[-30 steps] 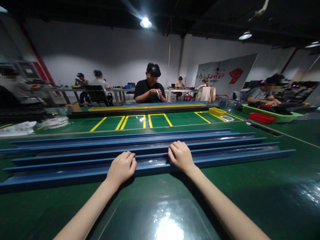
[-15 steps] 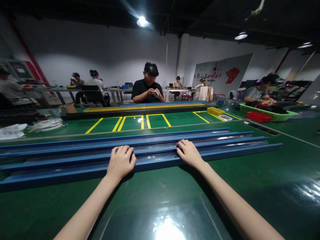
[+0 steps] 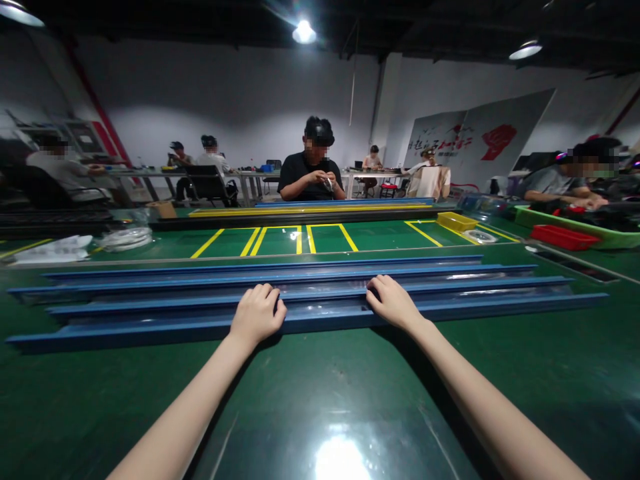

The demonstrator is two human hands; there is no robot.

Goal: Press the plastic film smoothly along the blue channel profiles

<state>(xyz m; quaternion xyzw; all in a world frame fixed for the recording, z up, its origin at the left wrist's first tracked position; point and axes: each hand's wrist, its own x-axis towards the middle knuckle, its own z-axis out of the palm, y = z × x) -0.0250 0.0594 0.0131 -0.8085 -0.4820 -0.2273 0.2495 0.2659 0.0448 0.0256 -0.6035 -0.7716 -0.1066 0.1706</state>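
Several long blue channels lie side by side across the green table. My left hand rests over the nearer channels left of the middle, its fingers curled down over a blue edge. Over the same channels, to the right, my right hand is bent in the same way, fingertips on a blue edge. Both hands appear closed on the nearer blue channels, with the fingertips partly hidden behind the edges. A gap of bare channel separates the hands.
Beyond lie yellow tape lines, a yellow tray, a red tray, a green basket, a coil and black and yellow strips. A person sits opposite; others sit farther off.
The view has shifted a little, bringing the channels' left ends into sight. Both hands stay on the channels in much the same pose.
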